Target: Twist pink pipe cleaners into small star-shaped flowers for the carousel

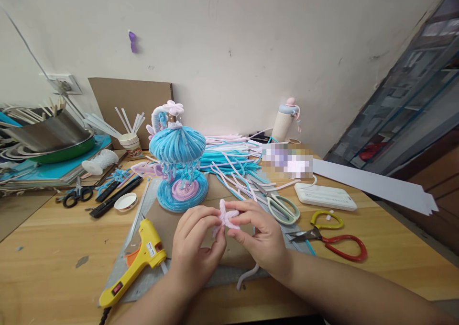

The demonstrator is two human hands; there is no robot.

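Observation:
Both of my hands meet over the middle of the wooden table and pinch a small pink pipe-cleaner shape between their fingertips. My left hand closes on its left side, my right hand on its right side. A loose end of pink pipe cleaner curls out below my right wrist. Just behind the hands stands a blue pipe-cleaner carousel model with a domed top and a pink-centred round base.
A yellow glue gun lies at my left on a grey cutting mat. Pale green scissors and red-and-yellow scissors lie to the right. A heap of blue and pink pipe cleaners, a white box and black scissors sit further back.

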